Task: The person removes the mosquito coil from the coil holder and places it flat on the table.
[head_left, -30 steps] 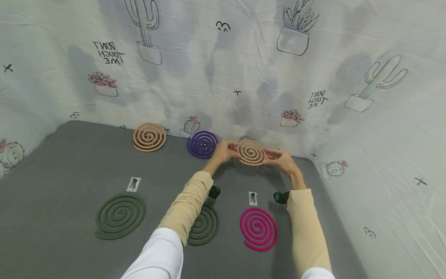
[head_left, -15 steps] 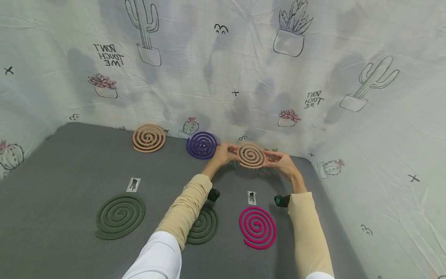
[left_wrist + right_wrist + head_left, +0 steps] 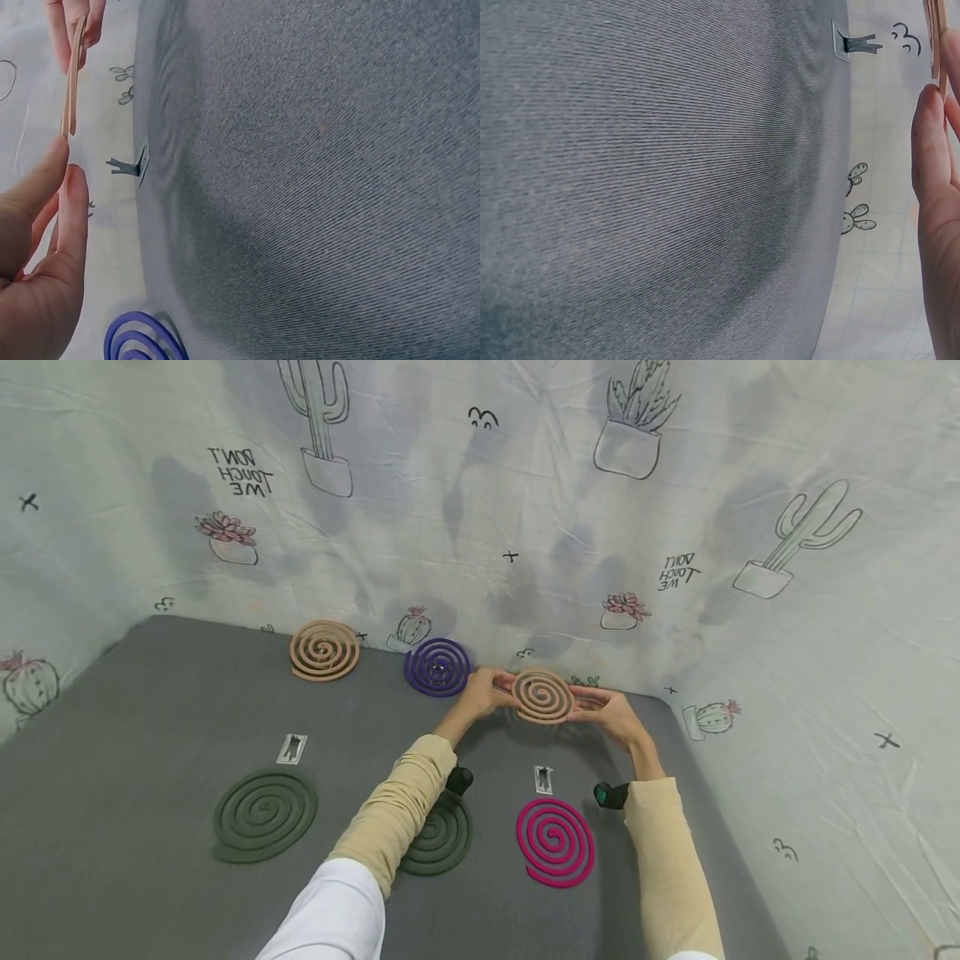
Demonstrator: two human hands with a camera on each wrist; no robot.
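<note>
A tan mosquito coil (image 3: 542, 697) is held up near the back edge of the grey table, between both hands. The left hand (image 3: 483, 692) pinches its left rim with thumb and fingers; the right hand (image 3: 611, 714) pinches the right rim. Edge-on in the left wrist view, the coil (image 3: 73, 82) looks thin and flat. Below it, a small metal coil stand (image 3: 127, 166) with a forked upright stands on the table. Left of the hands, a purple coil (image 3: 438, 667) appears raised, with a bit of metal at its centre.
Another tan coil (image 3: 325, 651) is at the back left. Nearer lie two dark green coils, one (image 3: 266, 816) at left and one (image 3: 432, 833) partly behind the left sleeve, and a pink coil (image 3: 555, 842). Metal stands (image 3: 292, 749) (image 3: 543, 779) lie flat. A printed cloth (image 3: 510, 510) hangs behind.
The held tan coil has come down slightly and a little nearer, with both hands keeping their pinch. The head view has shifted slightly; the other coils stay in place.
</note>
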